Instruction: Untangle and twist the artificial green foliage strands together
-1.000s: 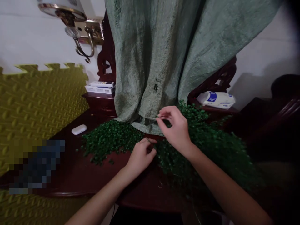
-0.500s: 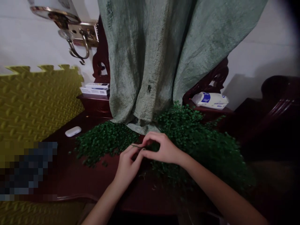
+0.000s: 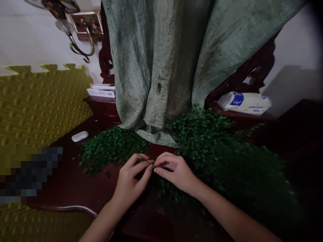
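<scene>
1. Left hand (image 3: 131, 179): thumb and fingers together on a thin green stem (image 3: 144, 158), which lies across the fingers; looks like a steadying hold.
2. Right hand (image 3: 180, 176): thumb and forefinger closed on a small green bit (image 3: 153, 166) at the stem's near end, tips right by the left thumb. Tight pinch, probably because the piece is tiny; exact contact too small to tell.
3. Stem and bit sit between the 2 hands, over the dark red table (image 3: 83, 188), in the gap between 2 green piles.
4. Table's curved front edge runs by the left forearm; wood shows between it and the left pile, so elbow room looks better on that side.
5. Right pile (image 3: 214, 141): bigger, stemmy, spreads under and past the right forearm; tight room there. Left pile (image 3: 113, 143): smaller, rounder bits, a few loose near its front. The 2 piles look kept apart, each by its own hand.
6. White case (image 3: 80, 136) just beyond the left pile's outer end, near the table's left edge.
7. Grey-green sack (image 3: 174, 77) hangs behind, hem down between piles; limits forward reach.
8. Farther: boxes (image 3: 102, 90) left, tissue pack (image 3: 244, 102) right, on side ledges.
</scene>
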Action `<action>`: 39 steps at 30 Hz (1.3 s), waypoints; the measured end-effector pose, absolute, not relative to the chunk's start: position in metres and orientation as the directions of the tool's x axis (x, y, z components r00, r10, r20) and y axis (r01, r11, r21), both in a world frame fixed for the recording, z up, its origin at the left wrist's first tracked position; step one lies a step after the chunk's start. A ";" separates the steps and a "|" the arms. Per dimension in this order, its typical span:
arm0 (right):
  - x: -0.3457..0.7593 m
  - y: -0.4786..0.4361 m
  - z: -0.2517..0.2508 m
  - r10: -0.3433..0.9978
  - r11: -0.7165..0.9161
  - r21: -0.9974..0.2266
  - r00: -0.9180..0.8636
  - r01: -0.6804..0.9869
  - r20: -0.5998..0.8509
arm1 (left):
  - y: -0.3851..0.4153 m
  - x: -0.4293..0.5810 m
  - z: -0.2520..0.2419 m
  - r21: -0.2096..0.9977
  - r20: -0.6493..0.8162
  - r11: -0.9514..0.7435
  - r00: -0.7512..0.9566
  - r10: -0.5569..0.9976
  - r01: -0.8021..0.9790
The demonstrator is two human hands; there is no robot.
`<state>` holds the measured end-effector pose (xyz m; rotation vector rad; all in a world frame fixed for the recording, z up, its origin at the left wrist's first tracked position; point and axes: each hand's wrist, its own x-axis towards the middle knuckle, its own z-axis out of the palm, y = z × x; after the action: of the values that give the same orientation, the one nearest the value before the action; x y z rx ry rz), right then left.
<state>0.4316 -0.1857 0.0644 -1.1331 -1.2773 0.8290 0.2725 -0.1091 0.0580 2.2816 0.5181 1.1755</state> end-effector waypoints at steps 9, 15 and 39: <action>0.434 -0.190 0.073 0.966 0.234 -0.958 0.075 0.164 0.249 | -0.111 0.272 0.059 0.694 0.550 -0.719 0.625 0.554 0.027; 0.429 -0.189 0.068 0.968 0.216 -0.936 0.065 0.279 0.243 | -0.113 0.270 0.054 0.596 0.563 -0.798 0.659 0.498 0.094; 0.422 -0.204 0.126 0.424 0.423 -0.435 0.251 0.794 0.870 | -0.090 0.258 0.056 0.797 0.459 -0.584 0.473 0.752 0.156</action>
<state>0.4224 -0.2040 0.1256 -1.1918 -1.3720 -0.3576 0.2581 -0.0899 0.0559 2.0256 0.7505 1.0964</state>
